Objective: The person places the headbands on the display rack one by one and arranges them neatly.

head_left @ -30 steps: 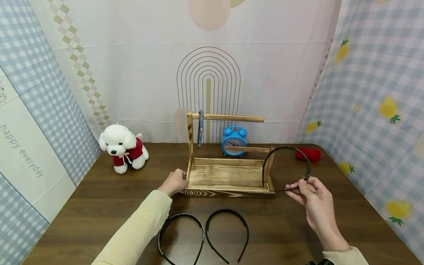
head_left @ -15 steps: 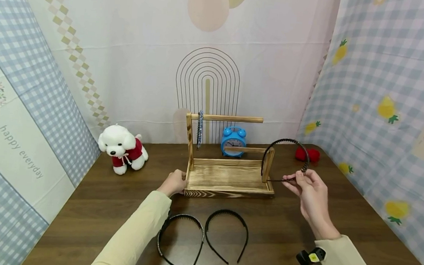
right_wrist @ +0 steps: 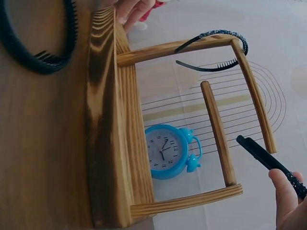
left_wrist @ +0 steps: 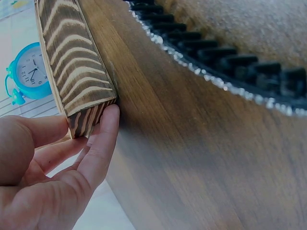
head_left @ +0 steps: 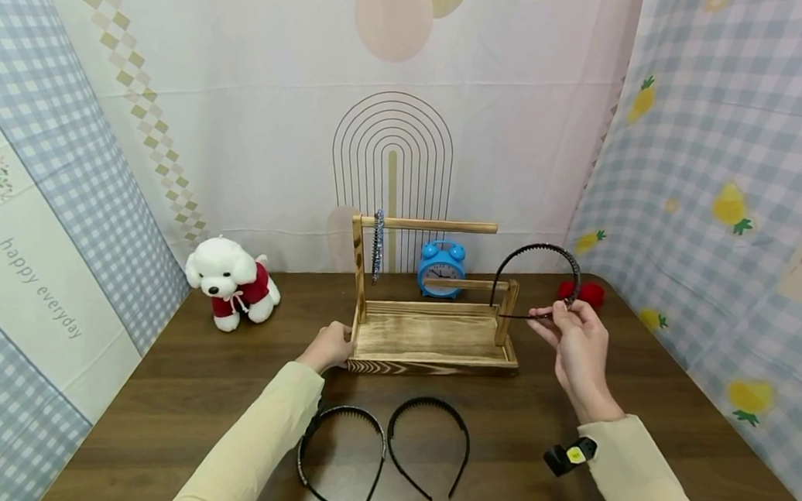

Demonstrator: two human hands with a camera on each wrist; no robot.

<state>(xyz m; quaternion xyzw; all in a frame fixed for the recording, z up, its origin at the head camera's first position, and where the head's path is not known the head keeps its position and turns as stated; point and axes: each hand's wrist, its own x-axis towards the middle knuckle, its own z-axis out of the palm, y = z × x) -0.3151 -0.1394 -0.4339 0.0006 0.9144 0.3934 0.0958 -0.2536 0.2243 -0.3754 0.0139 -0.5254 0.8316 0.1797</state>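
My left hand point(head_left: 328, 345) grips the left end of a wooden headband stand point(head_left: 435, 368); in the left wrist view, thumb and fingers point(left_wrist: 98, 158) pinch its corner. At the stand's right side, my right hand point(head_left: 578, 352) pinches a black toothed headband point(head_left: 539, 246) near one side. Its loop stands up and overlaps the shorter, lower bar point(head_left: 465, 284) in the head view. In the right wrist view the held headband's tip point(right_wrist: 254, 149) appears beside the bars. A glittery headband point(head_left: 378, 245) hangs near the left end of the upper bar point(head_left: 445, 225).
On the brown table before the stand lie a silver-edged headband point(head_left: 385, 439) and a plain black one point(head_left: 432, 401). Behind it stands a blue alarm clock point(head_left: 441, 271). A white toy dog point(head_left: 220, 265) sits at left, a red object point(head_left: 592, 293) at back right.
My right hand has moved away from me and slightly left, raising the held headband toward the lower bar's height. The left hand has stayed on the stand.
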